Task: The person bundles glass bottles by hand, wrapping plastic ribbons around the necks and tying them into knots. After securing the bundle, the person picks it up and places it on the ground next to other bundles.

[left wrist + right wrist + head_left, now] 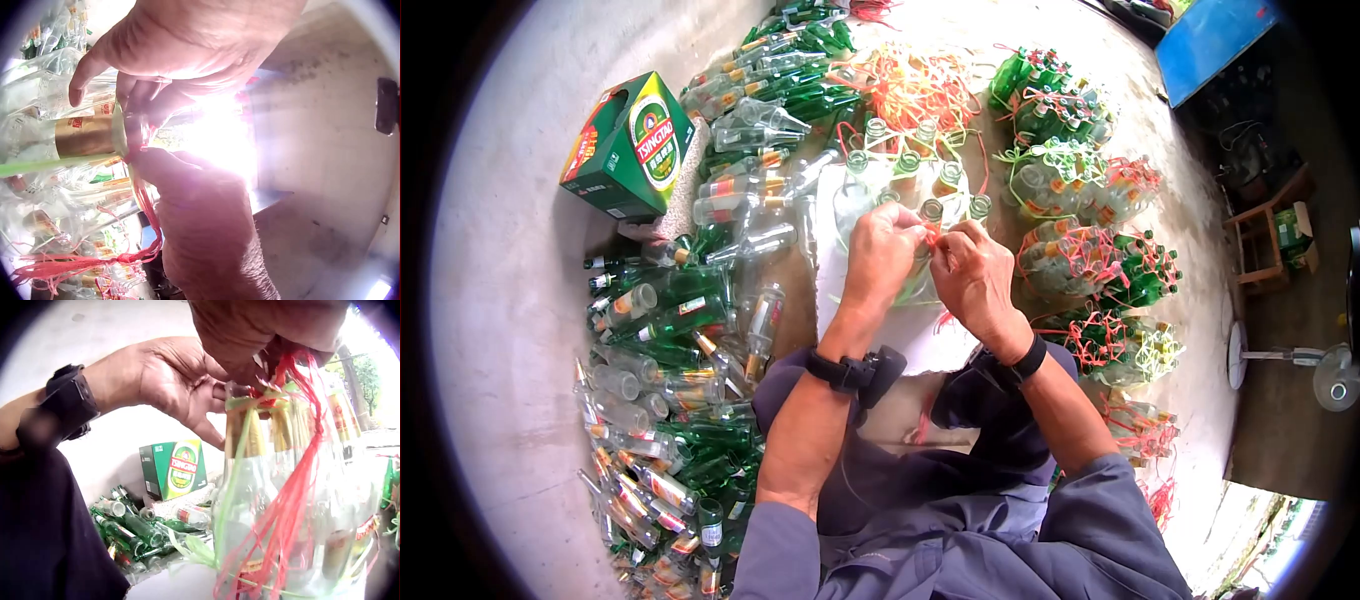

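Both hands meet at the neck of a clear glass bottle (244,481) in a bundle standing on a white board (940,345). My left hand (880,255) pinches red plastic twine (294,494) at the bottle neck, with one digit stretched away from the others in the left wrist view. From the other side, my right hand (977,272) pinches the same twine, its fingertips close to the left ones. Loose red strands hang down the front of the bottles. Pale green twine (240,469) also runs round the bundle and up to the neck. Gold foil covers several necks.
Loose green and clear bottles (690,320) lie piled along the left wall, beside a green Tsingtao box (635,150). Tied bottle bundles (1080,260) line the right. A heap of orange-red twine (915,85) lies beyond the board. A fan (1330,380) stands far right.
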A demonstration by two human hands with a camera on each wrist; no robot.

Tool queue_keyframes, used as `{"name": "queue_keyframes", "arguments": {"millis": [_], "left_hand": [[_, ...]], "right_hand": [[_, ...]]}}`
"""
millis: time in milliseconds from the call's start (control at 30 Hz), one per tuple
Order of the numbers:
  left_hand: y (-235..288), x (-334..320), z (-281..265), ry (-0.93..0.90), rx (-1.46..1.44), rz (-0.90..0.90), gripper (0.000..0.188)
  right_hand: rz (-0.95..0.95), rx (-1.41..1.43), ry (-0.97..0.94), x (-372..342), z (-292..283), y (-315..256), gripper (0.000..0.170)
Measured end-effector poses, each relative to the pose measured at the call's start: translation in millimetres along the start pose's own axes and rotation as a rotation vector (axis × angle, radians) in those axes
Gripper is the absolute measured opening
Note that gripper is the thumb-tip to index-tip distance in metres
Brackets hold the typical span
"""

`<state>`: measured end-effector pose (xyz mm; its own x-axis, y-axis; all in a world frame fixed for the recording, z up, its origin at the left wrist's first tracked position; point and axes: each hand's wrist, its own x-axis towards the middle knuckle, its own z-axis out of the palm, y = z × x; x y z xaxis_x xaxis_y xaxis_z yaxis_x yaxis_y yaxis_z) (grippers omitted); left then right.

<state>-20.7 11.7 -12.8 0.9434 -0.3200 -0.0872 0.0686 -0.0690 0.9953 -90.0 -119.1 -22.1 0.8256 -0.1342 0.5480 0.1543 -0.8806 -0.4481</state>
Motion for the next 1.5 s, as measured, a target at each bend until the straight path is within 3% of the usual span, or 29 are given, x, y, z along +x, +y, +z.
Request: {"name": "queue_keyframes", "arguments": {"millis": [67,267,567,800,1133,1200,1300,1400,1500], "left_hand": [[0,0,0,0.009,0.036,-0.008,0.007],[5,-1,0,0.022,0.135,0.016,0.008],[7,-3,-2,-0.023,0.055,-0.002,0.006],[6,-1,-2,-0.009,0.114,0.028,0.007],[1,2,-3,-0.026,0.113,0.024,0.005],[3,1,-4,-0.041,0.09,0.003,0.005],[6,1,-3,-0.055,0.038,-0.018,0.005],[6,1,-4,-0.055,0.012,-0.031,0.005],[4,0,-4,-0.063,-0.026,-0.037,0.005]], "right_hand": [[-0.116,0.065,0.072,-3,2,4,0.01],[-0.174,0.12,0.051,-2,-3,11,0.011],[-0.027,0.099,-0.058,4,-15,0,0.008],[-0.025,0.181,0.008,1,-6,9,0.008],[-0.202,0.375,-0.204,5,-35,17,0.013],[-0.113,0.46,-0.229,3,-38,15,0.015],[0.024,0.374,-0.034,5,-35,12,0.012],[0.146,0.297,0.0,7,-32,13,0.013],[0.079,0.27,0.042,4,-23,19,0.017]]}}
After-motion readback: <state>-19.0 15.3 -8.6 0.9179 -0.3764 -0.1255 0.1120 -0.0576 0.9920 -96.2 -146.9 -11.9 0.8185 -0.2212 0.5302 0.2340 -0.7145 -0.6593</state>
